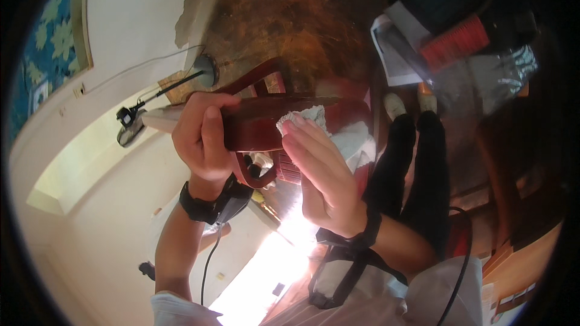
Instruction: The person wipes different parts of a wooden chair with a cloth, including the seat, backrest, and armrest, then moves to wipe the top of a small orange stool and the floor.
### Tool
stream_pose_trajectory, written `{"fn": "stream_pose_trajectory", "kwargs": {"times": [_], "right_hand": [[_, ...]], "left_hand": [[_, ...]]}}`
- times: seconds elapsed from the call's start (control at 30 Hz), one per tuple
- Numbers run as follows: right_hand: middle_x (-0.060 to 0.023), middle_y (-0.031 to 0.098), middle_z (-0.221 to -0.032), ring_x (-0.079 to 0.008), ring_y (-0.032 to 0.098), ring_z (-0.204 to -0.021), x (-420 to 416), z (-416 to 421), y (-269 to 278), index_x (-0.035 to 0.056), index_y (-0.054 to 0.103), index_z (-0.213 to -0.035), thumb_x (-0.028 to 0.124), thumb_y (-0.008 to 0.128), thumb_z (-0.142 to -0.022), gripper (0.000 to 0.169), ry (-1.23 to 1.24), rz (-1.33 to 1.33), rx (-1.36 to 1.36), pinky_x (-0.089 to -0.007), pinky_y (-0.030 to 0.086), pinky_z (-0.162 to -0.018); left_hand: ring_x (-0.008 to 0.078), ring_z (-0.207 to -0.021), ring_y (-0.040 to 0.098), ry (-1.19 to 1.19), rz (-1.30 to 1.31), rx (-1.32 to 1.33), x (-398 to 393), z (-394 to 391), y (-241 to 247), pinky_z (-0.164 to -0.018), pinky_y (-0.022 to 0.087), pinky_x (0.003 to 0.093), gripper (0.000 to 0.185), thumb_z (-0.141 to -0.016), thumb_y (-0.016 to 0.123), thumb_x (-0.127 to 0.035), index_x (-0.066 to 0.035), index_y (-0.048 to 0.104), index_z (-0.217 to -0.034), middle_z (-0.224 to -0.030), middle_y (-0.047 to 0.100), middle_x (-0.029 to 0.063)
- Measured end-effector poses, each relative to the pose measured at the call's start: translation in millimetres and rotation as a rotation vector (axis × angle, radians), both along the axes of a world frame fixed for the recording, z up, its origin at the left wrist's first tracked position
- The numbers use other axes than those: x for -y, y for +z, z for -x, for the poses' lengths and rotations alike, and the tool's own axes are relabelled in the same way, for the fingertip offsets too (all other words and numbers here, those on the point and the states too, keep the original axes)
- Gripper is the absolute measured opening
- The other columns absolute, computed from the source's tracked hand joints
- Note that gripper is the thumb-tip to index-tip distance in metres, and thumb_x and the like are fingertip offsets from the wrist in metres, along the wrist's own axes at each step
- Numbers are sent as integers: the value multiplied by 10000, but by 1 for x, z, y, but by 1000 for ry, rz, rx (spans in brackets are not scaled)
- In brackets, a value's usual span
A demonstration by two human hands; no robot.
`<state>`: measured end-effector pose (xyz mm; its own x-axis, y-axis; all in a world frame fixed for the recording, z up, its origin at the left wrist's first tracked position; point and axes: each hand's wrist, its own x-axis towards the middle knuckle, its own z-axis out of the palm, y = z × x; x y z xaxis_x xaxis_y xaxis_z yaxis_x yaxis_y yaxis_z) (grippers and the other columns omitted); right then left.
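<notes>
My left hand point(201, 138) grips the glossy red-brown wooden back of a chair point(253, 122), thumb on the near face and fingers over the edge. A pale tapered part shows past it on the left. My right hand point(324, 172) presses a white cloth point(358, 142) against the wood, fingers extended over it. One bunched end of the cloth pokes up at the fingertips; the rest hangs towards the chair's right side. Curved armrests point(256, 181) and slats point(289, 167) show around the back. The palm side of my right hand is hidden.
A standing fan point(206, 70) with a trailing cord is by the wall. Papers point(394, 54), a red ribbed object point(455, 43) and a clear plastic bag point(480, 77) lie at the upper right. Cables run from both of my wrist straps. Another person is partly hidden behind my left forearm.
</notes>
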<state>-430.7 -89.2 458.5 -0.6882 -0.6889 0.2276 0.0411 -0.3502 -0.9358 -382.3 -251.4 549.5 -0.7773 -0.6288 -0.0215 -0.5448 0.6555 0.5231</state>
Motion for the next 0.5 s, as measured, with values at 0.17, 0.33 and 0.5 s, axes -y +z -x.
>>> {"fn": "stream_pose_trajectory", "kwargs": {"times": [0.17,0.33,0.5], "right_hand": [[-245,411,-1414,-357,389,-1333,13,7,-15,-45,418,-1365,161,477,-913,501,-100,-64,-94,-413,299,-1105],[-238,364,-1443,-367,328,-1362,1,5,-37,-40,303,-1414,257,500,-905,621,76,-286,-105,-453,226,-1125],[-261,347,-1437,-330,374,-1323,7,7,-28,-70,290,-1376,210,406,-985,495,52,-255,-145,-401,273,-1095]], "left_hand": [[265,-752,576,46,-81,-455,7,-18,-4,-703,457,333,445,-948,338,-277,88,584,-882,-827,598,180],[343,-784,577,246,-447,-1141,14,-39,-5,-723,488,431,472,-946,277,-326,68,532,-995,-897,587,239],[386,-902,598,481,-54,-1380,0,-77,-29,-771,505,457,467,-936,256,-317,35,547,-1036,-989,591,249]]}}
